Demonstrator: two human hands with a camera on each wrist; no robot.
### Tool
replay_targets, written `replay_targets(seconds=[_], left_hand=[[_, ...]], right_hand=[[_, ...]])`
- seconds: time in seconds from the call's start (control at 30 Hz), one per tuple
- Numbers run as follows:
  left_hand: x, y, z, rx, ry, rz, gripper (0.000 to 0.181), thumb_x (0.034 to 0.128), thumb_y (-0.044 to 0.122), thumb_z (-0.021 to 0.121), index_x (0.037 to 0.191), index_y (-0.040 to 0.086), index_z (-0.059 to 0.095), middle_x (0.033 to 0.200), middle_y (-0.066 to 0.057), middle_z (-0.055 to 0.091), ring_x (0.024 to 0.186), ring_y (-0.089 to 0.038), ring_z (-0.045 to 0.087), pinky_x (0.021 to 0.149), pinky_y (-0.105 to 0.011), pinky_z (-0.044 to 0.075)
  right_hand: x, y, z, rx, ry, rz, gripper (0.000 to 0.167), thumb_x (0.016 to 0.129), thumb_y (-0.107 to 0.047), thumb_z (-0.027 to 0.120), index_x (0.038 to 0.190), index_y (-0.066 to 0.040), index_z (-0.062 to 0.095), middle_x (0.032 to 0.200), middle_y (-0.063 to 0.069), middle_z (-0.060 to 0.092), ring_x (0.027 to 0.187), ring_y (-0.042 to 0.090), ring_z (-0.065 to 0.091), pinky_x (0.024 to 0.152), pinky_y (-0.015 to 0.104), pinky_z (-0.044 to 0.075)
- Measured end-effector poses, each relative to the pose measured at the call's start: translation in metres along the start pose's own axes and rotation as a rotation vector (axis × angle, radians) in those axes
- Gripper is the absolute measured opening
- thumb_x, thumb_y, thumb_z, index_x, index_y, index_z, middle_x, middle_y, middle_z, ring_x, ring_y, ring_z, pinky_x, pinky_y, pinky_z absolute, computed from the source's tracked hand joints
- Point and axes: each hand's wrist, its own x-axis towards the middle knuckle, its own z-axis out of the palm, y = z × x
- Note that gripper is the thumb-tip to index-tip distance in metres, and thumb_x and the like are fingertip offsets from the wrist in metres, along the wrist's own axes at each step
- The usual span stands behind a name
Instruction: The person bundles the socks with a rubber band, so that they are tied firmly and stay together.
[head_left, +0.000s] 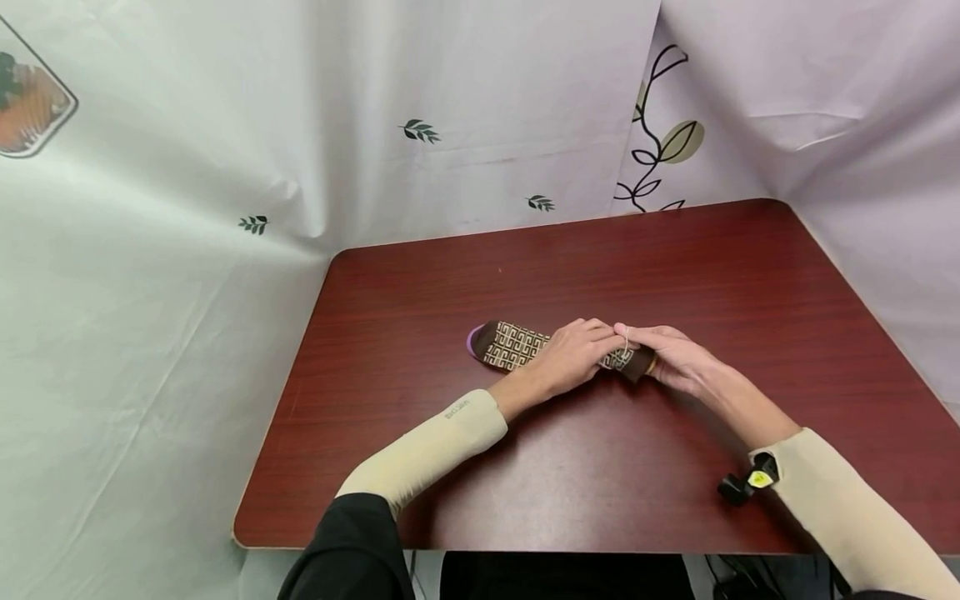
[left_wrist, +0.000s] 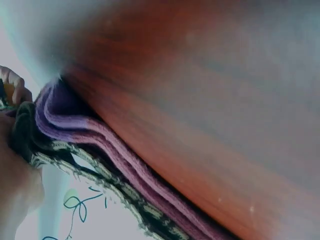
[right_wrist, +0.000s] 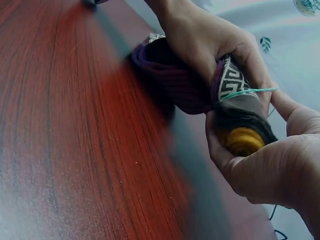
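Observation:
A bundle of layered socks [head_left: 504, 345], dark brown with a cream key pattern and purple edging, lies lengthwise above the table's middle. My left hand [head_left: 573, 354] grips it around the middle from above. At its right end, my right hand [head_left: 681, 360] holds the dark cuff, thumb and fingers on either side. A thin pale elastic band [right_wrist: 248, 93] crosses the bundle near that end and reaches a right fingertip. Yellow rolled fabric [right_wrist: 243, 140] shows inside the cuff. In the left wrist view, purple and pink sock layers [left_wrist: 75, 125] hang in folds beside the palm.
The reddish-brown table [head_left: 420, 292] has rounded corners. White curtain-like cloth [head_left: 480, 75] with leaf prints stands behind it and along the sides. A small black device [head_left: 746, 483] is strapped at the right wrist, over a beige sleeve [head_left: 832, 492].

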Motion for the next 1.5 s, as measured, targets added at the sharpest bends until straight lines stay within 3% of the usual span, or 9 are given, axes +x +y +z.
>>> replay_targets(seconds=[0.13,0.2,0.3,0.43,0.6,0.77,0.9,1.1,1.5], left_hand=[[-0.005,0.001,0.0,-0.017,0.001,-0.125,0.051,0.0922,0.009,0.077,0.141,0.012,0.062,0.137,-0.001,0.065,0.121,-0.018,0.062,0.102,-0.03,0.048],[-0.008,0.0,-0.002,-0.101,-0.016,-0.18,0.055,0.0923,0.014,0.078,0.143,0.011,0.057,0.137,-0.001,0.062,0.12,-0.017,0.06,0.103,-0.03,0.048],[-0.014,-0.003,-0.007,-0.3,-0.072,-0.234,0.06,0.0952,0.025,0.077,0.147,0.011,0.05,0.14,-0.001,0.057,0.123,-0.012,0.057,0.103,-0.027,0.046],[-0.018,-0.009,-0.014,-0.547,-0.164,-0.327,0.054,0.1069,0.041,0.06,0.152,0.014,0.047,0.145,0.0,0.059,0.13,-0.009,0.057,0.108,-0.026,0.043],[-0.014,-0.019,-0.007,-0.651,-0.214,-0.435,0.045,0.1135,0.047,0.043,0.142,0.018,0.061,0.137,0.002,0.068,0.126,-0.01,0.061,0.106,-0.024,0.044],[-0.01,-0.018,-0.008,-0.718,-0.189,-0.447,0.037,0.1098,0.043,0.057,0.131,0.015,0.068,0.122,0.002,0.071,0.11,-0.007,0.063,0.097,-0.022,0.046],[-0.008,-0.019,-0.008,-0.754,-0.144,-0.443,0.029,0.106,0.039,0.066,0.123,0.016,0.069,0.113,0.005,0.07,0.103,-0.007,0.062,0.094,-0.022,0.046],[-0.008,-0.021,-0.006,-0.816,-0.08,-0.443,0.022,0.1022,0.031,0.073,0.117,0.015,0.07,0.111,0.007,0.071,0.106,-0.004,0.061,0.098,-0.021,0.044],[-0.01,-0.019,-0.006,-0.891,0.007,-0.478,0.024,0.1017,0.024,0.075,0.123,0.013,0.072,0.118,0.003,0.073,0.111,-0.004,0.063,0.101,-0.022,0.045]], right_hand=[[0.0,0.0,-0.001,0.01,0.01,-0.012,0.025,0.112,-0.018,0.056,0.102,-0.008,0.076,0.103,0.005,0.076,0.092,0.012,0.073,0.079,0.024,0.059],[0.0,0.001,-0.001,-0.006,0.005,-0.018,0.019,0.11,-0.016,0.059,0.104,-0.007,0.074,0.105,0.005,0.075,0.094,0.012,0.073,0.08,0.024,0.059],[-0.001,0.003,-0.003,-0.038,0.01,-0.027,0.014,0.109,-0.011,0.061,0.106,-0.008,0.074,0.105,0.005,0.074,0.095,0.012,0.072,0.081,0.023,0.059],[-0.002,0.005,-0.007,-0.098,0.02,-0.065,0.016,0.107,-0.006,0.063,0.107,-0.012,0.078,0.104,0.005,0.077,0.094,0.011,0.072,0.077,0.023,0.058],[-0.003,0.006,-0.005,-0.166,0.019,-0.127,0.018,0.104,-0.004,0.067,0.119,-0.004,0.077,0.106,0.005,0.079,0.095,0.011,0.073,0.077,0.025,0.057],[-0.003,0.008,-0.004,-0.238,0.02,-0.148,0.031,0.104,-0.005,0.069,0.131,0.009,0.068,0.11,0.004,0.079,0.1,0.01,0.071,0.08,0.025,0.057],[-0.005,0.007,-0.003,-0.274,0.034,-0.147,0.034,0.101,-0.004,0.071,0.131,0.012,0.065,0.107,0.003,0.078,0.099,0.01,0.069,0.081,0.025,0.056],[-0.005,0.004,0.001,-0.32,0.06,-0.13,0.03,0.1,-0.005,0.074,0.125,0.009,0.067,0.101,0.0,0.076,0.094,0.01,0.066,0.081,0.024,0.054],[-0.004,0.004,0.005,-0.245,0.096,-0.128,0.018,0.099,-0.005,0.074,0.117,0.0,0.072,0.1,0.002,0.076,0.093,0.011,0.069,0.082,0.025,0.057]])
